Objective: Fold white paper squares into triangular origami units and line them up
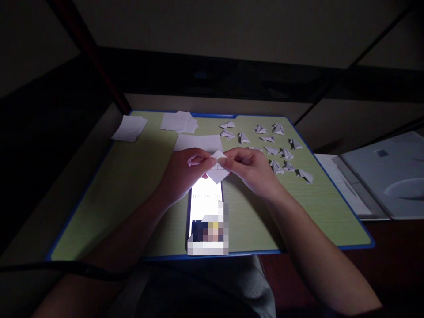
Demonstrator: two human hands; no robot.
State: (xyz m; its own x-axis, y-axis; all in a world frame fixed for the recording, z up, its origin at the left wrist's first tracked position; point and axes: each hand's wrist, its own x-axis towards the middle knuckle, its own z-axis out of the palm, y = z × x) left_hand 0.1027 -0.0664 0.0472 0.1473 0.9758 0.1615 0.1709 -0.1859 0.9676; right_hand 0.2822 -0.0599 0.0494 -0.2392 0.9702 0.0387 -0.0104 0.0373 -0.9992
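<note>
Between my two hands I hold a small white folded paper, turned so that it shows as a diamond with crease lines across it. My left hand pinches its left side, thumb on top. On the right side, my right hand grips it the same way, the two thumbs close together near the middle. Fingers under the paper are mostly hidden. Just below the paper lies a lit phone with a timer display, its lower part blurred out. Behind my hands a flat white sheet rests on the table.
The green table has a blue rim. Several small folded paper figures are spread over its right back part. Stacks of white paper and loose sheets lie at the back left. An open white box stands right of the table.
</note>
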